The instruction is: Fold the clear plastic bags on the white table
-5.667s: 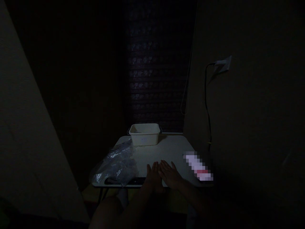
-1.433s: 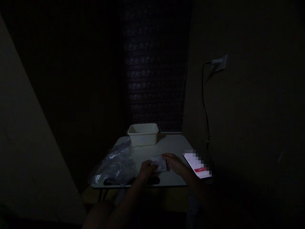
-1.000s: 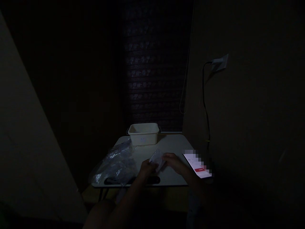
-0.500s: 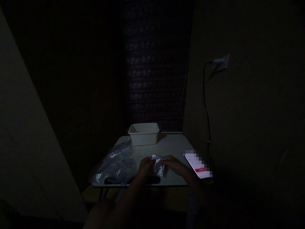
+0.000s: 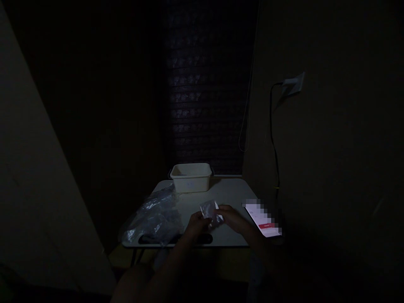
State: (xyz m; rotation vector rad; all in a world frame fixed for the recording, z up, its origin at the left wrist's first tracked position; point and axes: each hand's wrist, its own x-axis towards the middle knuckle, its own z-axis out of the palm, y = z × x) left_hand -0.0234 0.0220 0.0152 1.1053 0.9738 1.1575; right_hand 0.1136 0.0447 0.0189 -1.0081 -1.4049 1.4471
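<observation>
Between my two hands is a small, shiny clear plastic bag (image 5: 208, 208), held above the front part of a white folding table (image 5: 225, 193). My left hand (image 5: 198, 221) pinches its lower left side, the thumb lying over the plastic. At its right edge, my right hand (image 5: 227, 213) grips it with thumb and fingers closed. The dim light hides whether anything is inside the bag. To the left of my hands, a loose heap of clear plastic bags (image 5: 154, 216) covers that side of the table.
A cream plastic tub (image 5: 191, 184) with side handles stands at the table's back. On the right edge lies a lit phone (image 5: 263, 219), partly blurred out. A black cable (image 5: 272, 130) hangs from a wall socket (image 5: 295, 83). A dark blind (image 5: 205, 92) covers the back.
The small bag has tilted and shifted slightly up in my hands. My left hand has moved a little lower and to the right along it; my right hand stays nearly in place.
</observation>
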